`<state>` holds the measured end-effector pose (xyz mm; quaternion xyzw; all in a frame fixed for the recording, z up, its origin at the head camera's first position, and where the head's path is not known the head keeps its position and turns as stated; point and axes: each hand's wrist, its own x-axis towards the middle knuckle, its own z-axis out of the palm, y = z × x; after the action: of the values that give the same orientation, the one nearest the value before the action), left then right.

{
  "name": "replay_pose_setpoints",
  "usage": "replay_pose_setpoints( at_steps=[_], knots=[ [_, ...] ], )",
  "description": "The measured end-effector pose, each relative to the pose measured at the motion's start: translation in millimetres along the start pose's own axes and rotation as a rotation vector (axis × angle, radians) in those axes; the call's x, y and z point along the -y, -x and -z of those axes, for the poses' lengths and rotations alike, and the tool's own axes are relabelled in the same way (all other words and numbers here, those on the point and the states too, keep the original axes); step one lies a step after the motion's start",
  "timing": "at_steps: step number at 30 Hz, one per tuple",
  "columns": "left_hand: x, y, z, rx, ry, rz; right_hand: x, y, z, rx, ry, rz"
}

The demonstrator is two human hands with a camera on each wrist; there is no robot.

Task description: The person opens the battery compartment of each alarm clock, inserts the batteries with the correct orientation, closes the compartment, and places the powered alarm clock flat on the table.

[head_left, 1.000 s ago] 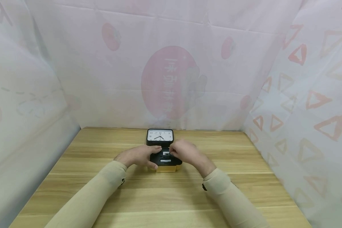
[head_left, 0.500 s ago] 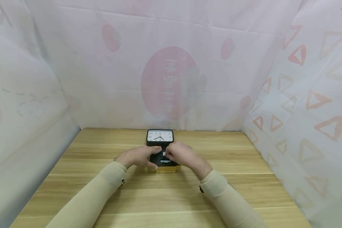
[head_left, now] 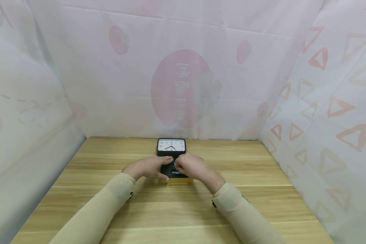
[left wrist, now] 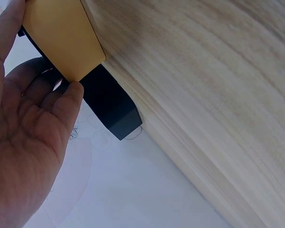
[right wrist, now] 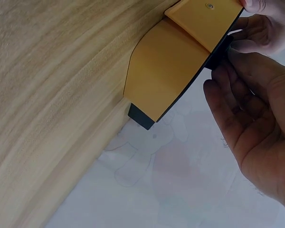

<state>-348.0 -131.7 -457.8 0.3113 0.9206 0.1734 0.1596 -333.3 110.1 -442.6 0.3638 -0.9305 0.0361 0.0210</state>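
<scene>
A box with a black top and yellow-gold sides (head_left: 177, 181) sits on the table. A black-framed clock with a white face (head_left: 171, 145) stands directly behind it. My left hand (head_left: 149, 166) grips the box's left side between thumb and fingers; in the left wrist view a fingertip touches the yellow edge. Over the right part of the top, my right hand (head_left: 195, 166) curls its fingers and pinches a small black piece (right wrist: 218, 54). A pale strip (head_left: 175, 172) shows on the black top below the right fingertips. Those fingers partly hide another white mark.
The wooden table (head_left: 170, 210) reaches to a pale printed cloth (head_left: 183, 88) at the back. More cloth hangs on the left and right sides. A yellow panel with a screw (right wrist: 209, 6) is on the box in the right wrist view.
My right hand has moved slightly left across the black top, covering more of the white mark. The left hand, the box and the clock have stayed in place.
</scene>
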Motion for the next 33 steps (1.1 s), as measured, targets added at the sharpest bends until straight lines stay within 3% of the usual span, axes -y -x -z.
replay_pose_setpoints(
  at_steps=[18,25,33],
  knots=[
    [-1.6,-2.1,-1.2,-0.009,-0.049,-0.026,1.1,5.5,-6.6,0.051,-0.017,-0.012],
    [-2.3,-1.7,-0.8,-0.007,-0.048,-0.032,-1.3,5.0,-5.2,0.061,-0.1,-0.048],
    [-0.4,-1.5,-2.9,-0.012,-0.031,-0.022,-5.1,4.0,-1.4,0.093,-0.087,0.015]
  ],
)
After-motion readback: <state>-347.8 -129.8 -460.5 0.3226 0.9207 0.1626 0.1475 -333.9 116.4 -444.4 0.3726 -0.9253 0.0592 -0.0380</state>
